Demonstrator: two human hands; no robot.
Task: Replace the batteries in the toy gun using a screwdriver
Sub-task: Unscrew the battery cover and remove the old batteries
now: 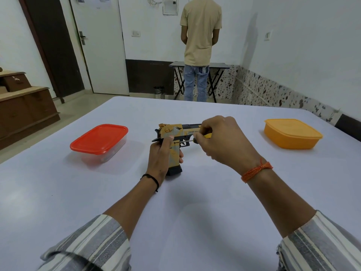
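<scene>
Judging from the single head view, the job sits at an early stage: the toy gun (176,133), just above the middle of the frame, is held upright with its grip down on the table (175,212) and looks fully assembled, with no cover off and no batteries lying anywhere in sight. The left hand (161,158) has its fingers curled round the grip, steadying it. The right hand (220,141) pinches the yellow-handled screwdriver (195,138) between fingertips and thumb, its thin shaft lying level and pointing left, with the tip at the side of the grip near the trigger. Whether the tip is seated in a screw head is too small to tell. So the screw seems to be under work; opening the compartment, swapping the batteries and closing up all appear to be left.

Left of the gun, well apart, stands a clear container with a red lid (99,138); its contents are blurred. At the right, also well apart, is an orange container (292,133) with its lid on. The table is pale and smooth, filling the lower frame.

Beyond it, at the top centre, a person (200,45) stands with their back turned at a small folding table (218,65) against a white wall. A white door (101,45) is at the upper left, and brown wooden furniture (25,106) stands at the left edge.
</scene>
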